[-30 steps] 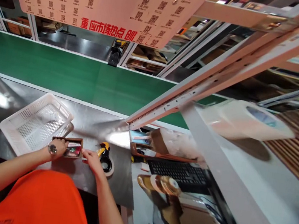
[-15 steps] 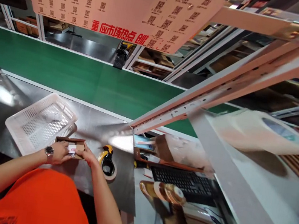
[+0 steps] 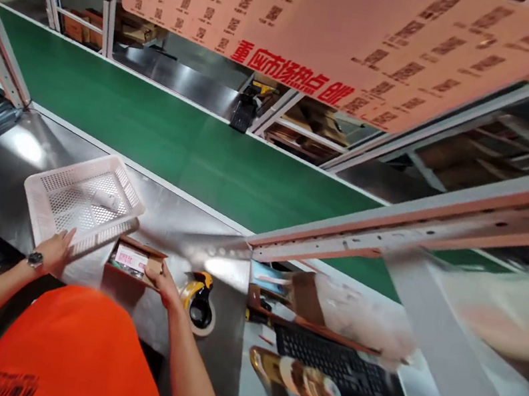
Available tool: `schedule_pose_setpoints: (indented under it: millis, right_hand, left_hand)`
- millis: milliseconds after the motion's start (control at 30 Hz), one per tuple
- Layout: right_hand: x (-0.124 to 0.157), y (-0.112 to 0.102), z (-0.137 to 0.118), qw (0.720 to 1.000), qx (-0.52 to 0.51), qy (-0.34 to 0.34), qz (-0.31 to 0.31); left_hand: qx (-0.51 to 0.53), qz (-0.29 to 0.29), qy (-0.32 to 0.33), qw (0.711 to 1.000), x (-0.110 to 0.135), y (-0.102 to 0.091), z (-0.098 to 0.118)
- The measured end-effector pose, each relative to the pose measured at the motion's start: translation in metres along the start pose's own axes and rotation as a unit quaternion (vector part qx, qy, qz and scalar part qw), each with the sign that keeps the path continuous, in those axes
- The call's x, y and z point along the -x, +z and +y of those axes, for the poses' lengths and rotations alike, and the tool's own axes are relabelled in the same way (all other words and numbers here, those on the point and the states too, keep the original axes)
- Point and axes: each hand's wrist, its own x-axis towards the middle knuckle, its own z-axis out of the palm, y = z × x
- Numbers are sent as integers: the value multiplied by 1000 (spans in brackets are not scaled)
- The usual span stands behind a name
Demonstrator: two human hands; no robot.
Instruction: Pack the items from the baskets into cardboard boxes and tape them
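On the metal bench stands an open cardboard box, with a white packet with red print inside. My right hand grips the box's right end, thumb over the flap. At the front edge of the white perforated plastic basket is my left hand, fingers stretched out and apart, with a watch on the wrist. I cannot tell whether it touches the basket wall. A small pale packet lies in the basket. Right of the box sits a yellow and black tape dispenser.
Behind the bench runs a green conveyor belt. A pink board with printed codes hangs overhead. To the right are a black keyboard, several rolls of tape and a slanting metal post.
My left hand has left the box and moved left to the basket's front edge. My right hand stays on the box. The head view has shifted, so the board appears larger and further right.
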Motion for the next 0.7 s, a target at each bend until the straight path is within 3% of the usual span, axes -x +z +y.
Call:
schedule_pose_setpoints:
  millis: [100,167,300,400,533,700]
  right_hand:
    - [1,13,2,1000,-1,20,6]
    - [2,21,3,1000,-2,26,12]
    - [6,31,1,999,-20,37,16]
    - [9,33,-1,999,-27,45,12]
    - [13,31,-3,998,-30,60,8]
    - [18,20,-11,994,-36,106,-14]
  left_hand:
    - [32,89,9,995,-12,-19,0]
    - [75,106,61,990,-16,-21,17]
    - [154,-23,196,968,-21,-3,74]
    - [149,-77,238,957,-28,16,110]
    - [124,-63,176,975,-46,27,135]
    - [181,-19,42,982,-73,28,142]
